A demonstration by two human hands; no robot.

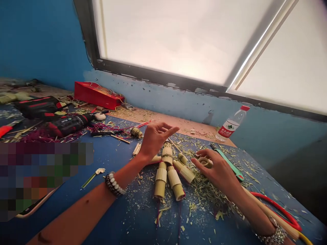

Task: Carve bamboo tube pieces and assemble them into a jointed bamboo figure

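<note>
Above a jointed bamboo figure (167,156), my left hand (156,139) is raised with thumb and forefinger pressed together. Whatever thin thing the pinch may hold is too small to make out. The figure lies on the blue tabletop, its limbs made of short bamboo tubes, with dark red strings trailing from its legs. My right hand (217,168) curves around a short bamboo ring (203,162), thumb and fingers apart; a firm grip on it does not show. Between the hands lie a small bamboo piece (182,157) and a thin stick (175,145).
Bamboo shavings (209,190) cover much of the blue table (107,217). A green utility knife (230,165) lies beyond my right hand, near a water bottle (231,124). At left are a power drill (70,125) and purple string; a red box (98,95) stands behind.
</note>
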